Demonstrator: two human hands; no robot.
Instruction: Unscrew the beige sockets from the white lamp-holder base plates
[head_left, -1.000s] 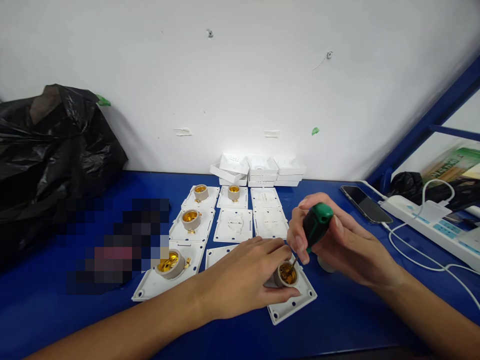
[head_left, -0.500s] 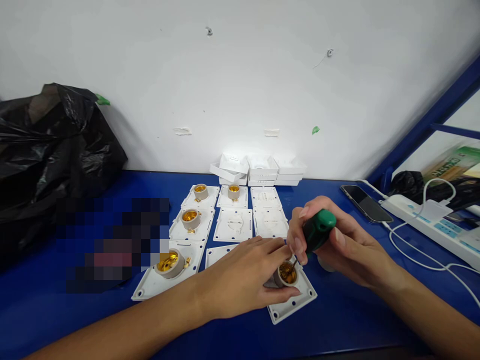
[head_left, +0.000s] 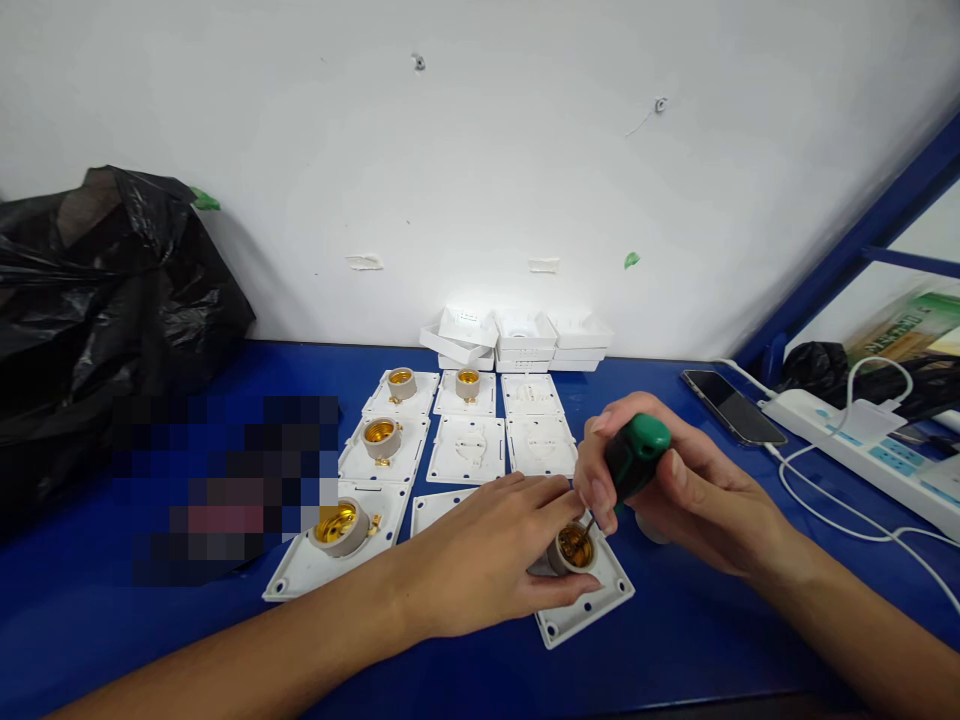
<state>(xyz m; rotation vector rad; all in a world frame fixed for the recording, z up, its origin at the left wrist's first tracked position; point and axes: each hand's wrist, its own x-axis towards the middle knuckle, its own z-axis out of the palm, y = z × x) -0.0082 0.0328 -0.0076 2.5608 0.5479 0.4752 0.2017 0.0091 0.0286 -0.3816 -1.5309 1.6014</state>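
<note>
My left hand (head_left: 502, 550) is wrapped round a lamp socket (head_left: 571, 548) with a gold inner shell, on a white square plate (head_left: 600, 603) near the front edge. In my right hand (head_left: 660, 480) is a screwdriver (head_left: 637, 455) with a black and green handle, tilted. Its thin shaft goes down into the socket; the tip is hidden inside. To the left, sockets (head_left: 381, 437) sit on several other white plates (head_left: 352, 462). Plates without sockets (head_left: 466, 449) lie in the middle columns, one partly covered by my left hand.
White box covers (head_left: 525, 335) are stacked against the wall. A black plastic bag (head_left: 112, 330) stands at the left. A phone (head_left: 733, 406), a power strip (head_left: 870, 460) and white cables lie on the right. A blurred patch covers the left of the blue table (head_left: 450, 680).
The screwdriver handle and the fingers of my right hand have shifted very slightly. My left hand and the socket stay in place.
</note>
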